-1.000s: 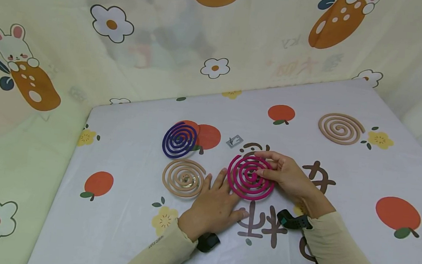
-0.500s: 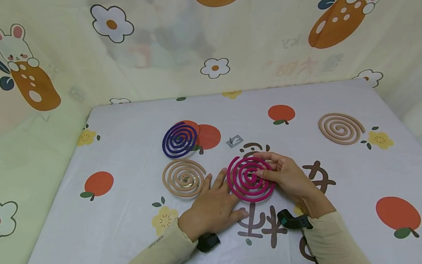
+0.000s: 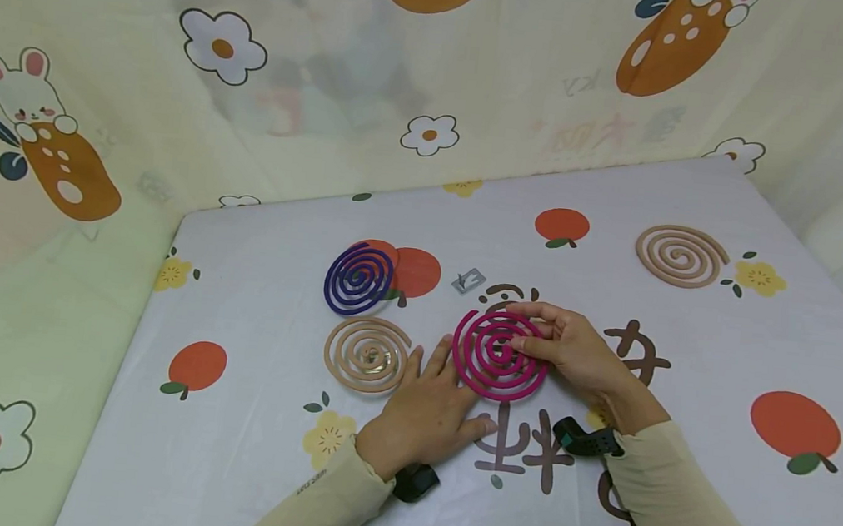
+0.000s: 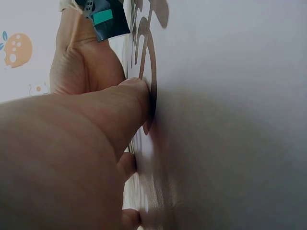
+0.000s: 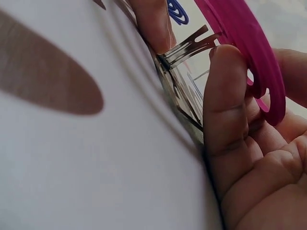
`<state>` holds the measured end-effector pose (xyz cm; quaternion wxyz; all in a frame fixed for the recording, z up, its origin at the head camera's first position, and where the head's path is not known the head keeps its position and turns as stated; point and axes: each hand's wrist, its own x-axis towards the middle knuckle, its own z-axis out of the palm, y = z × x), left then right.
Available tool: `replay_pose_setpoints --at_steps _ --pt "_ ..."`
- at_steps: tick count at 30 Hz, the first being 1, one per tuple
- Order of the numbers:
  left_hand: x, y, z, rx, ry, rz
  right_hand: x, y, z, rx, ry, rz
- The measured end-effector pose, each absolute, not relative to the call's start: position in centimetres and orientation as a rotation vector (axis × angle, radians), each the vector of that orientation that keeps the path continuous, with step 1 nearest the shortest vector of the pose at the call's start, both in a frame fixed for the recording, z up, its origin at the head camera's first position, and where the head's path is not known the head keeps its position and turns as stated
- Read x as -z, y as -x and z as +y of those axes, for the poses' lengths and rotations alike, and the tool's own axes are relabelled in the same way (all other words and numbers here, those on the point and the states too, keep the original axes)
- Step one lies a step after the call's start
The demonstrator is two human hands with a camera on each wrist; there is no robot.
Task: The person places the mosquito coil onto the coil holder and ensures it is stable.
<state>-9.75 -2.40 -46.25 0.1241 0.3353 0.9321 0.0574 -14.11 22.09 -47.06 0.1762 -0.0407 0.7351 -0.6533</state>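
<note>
The table (image 3: pixel 247 448) ends at a straight far edge along the printed curtain (image 3: pixel 345 106), its left and right edges slanting outward. Both hands work well in from those edges, with broad stretches of pale cloth to either side.

A small metal stand (image 3: pixel 469 280) lies just beyond the hands, and the blue coil (image 3: pixel 357 278) sits past the near tan coil. That near tan coil (image 3: pixel 371 354) lies right beside the left hand's outer finger, leaving little room there; the far tan coil (image 3: pixel 681 254) is off toward the right edge. Black bands (image 3: pixel 588 439) circle both wrists.

The left hand (image 3: pixel 427 414) rests palm down, fingers spread. The right hand (image 3: pixel 572 351) pinches the pink coil (image 3: pixel 505 355) between thumb and fingers, just above the cloth and between the hands. Bright and smooth, the coil tilts steeply in the right wrist view. A split metal prong (image 5: pixel 192 49) reaches its inner side; whether it enters the coil is hard to tell.
</note>
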Motion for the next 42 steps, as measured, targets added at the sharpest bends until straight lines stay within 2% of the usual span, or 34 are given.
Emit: replay_pose_setpoints --at_steps 42 --pt "46.23 9.71 -2.39 -0.172 -0.969 2.701 47.03 14.1 21.79 1.767 0.169 2.184"
